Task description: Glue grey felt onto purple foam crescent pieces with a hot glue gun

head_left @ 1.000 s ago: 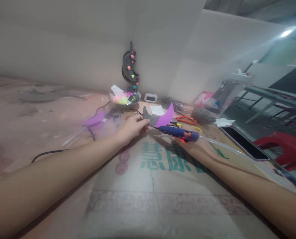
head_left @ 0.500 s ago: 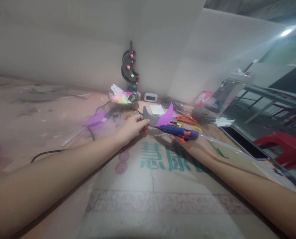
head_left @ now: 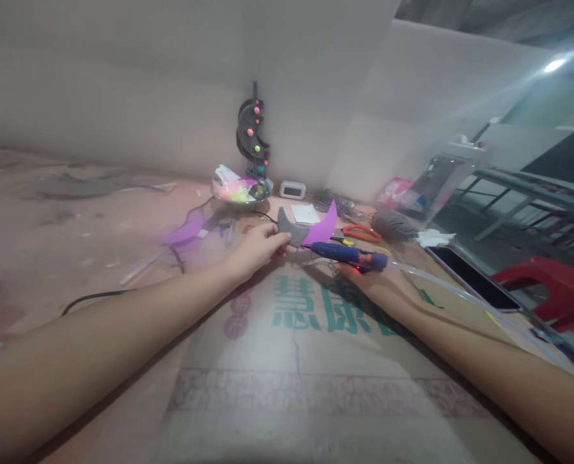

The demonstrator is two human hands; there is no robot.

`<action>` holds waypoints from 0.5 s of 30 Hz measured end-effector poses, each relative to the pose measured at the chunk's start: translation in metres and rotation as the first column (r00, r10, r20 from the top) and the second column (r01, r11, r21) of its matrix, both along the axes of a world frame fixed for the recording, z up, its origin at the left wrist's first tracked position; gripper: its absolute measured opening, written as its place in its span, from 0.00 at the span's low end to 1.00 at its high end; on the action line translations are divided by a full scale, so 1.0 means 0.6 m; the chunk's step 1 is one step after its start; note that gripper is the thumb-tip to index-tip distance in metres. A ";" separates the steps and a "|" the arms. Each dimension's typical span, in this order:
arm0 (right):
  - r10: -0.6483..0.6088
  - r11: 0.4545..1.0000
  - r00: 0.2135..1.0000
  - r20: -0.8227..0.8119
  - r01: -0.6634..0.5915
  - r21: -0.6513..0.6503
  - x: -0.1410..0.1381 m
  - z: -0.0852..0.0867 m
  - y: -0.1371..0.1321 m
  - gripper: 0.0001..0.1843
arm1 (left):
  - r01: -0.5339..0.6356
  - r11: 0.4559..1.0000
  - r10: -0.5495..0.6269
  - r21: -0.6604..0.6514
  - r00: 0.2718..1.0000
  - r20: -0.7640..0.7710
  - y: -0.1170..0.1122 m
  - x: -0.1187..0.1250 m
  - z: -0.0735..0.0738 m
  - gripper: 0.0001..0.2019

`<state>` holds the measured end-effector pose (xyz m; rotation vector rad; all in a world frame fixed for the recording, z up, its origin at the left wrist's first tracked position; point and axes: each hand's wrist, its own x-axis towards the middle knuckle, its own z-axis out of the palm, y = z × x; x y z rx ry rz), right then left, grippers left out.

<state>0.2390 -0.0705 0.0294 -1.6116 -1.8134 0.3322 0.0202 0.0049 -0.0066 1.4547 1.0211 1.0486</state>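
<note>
Between the fingers of my left hand [head_left: 262, 248] is a crescent-shaped piece [head_left: 321, 229], its left part wrapped in grey yarn and its right part bare purple. My right hand [head_left: 364, 278] is closed around a blue hot glue gun [head_left: 337, 252] with a lit red light and a long clear glue stick trailing from its back. The gun's nozzle points left and is at the lower edge of the crescent, near where grey meets purple. Whether it touches cannot be made out. Below both hands lies a printed cardboard sheet [head_left: 287, 354].
Behind the hands are a bowl of craft bits [head_left: 238, 201], a small white clock [head_left: 292, 189], orange-handled pliers [head_left: 361, 233] and a grey yarn ball [head_left: 393, 224]. A phone [head_left: 475, 278] lies at right. Another purple piece [head_left: 186, 231] lies left. A decorated grey crescent [head_left: 251, 132] stands against the wall.
The glue gun's nozzle has shifted very slightly along the crescent's lower edge. Both hands keep their hold, and the view has tilted a little.
</note>
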 end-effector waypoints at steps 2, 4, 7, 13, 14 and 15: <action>-0.011 1.000 1.000 -0.005 0.011 0.002 -0.002 0.002 -0.001 0.10 | -0.001 1.000 0.001 -0.009 1.000 0.002 -0.001 0.001 0.002 0.10; -0.013 1.000 1.000 0.002 0.013 0.010 -0.001 0.001 0.000 0.11 | -0.006 1.000 0.006 -0.015 1.000 0.001 -0.001 0.001 0.002 0.10; -0.024 1.000 0.999 0.035 0.023 0.013 0.003 -0.005 0.002 0.10 | -0.014 1.000 0.014 -0.012 1.000 -0.007 -0.001 0.001 0.003 0.10; -0.014 1.000 0.998 0.061 0.014 -0.002 0.010 -0.015 0.005 0.11 | -0.015 1.000 0.015 -0.009 1.000 -0.009 -0.005 0.000 0.004 0.11; -0.016 1.000 0.998 0.057 0.016 0.001 0.009 -0.014 0.005 0.11 | -0.016 1.000 0.016 -0.006 1.000 -0.010 -0.005 0.000 0.003 0.11; -0.017 1.000 0.999 0.052 0.017 0.002 0.008 -0.013 0.005 0.10 | -0.016 1.000 0.016 -0.006 1.000 -0.010 -0.005 0.000 0.003 0.11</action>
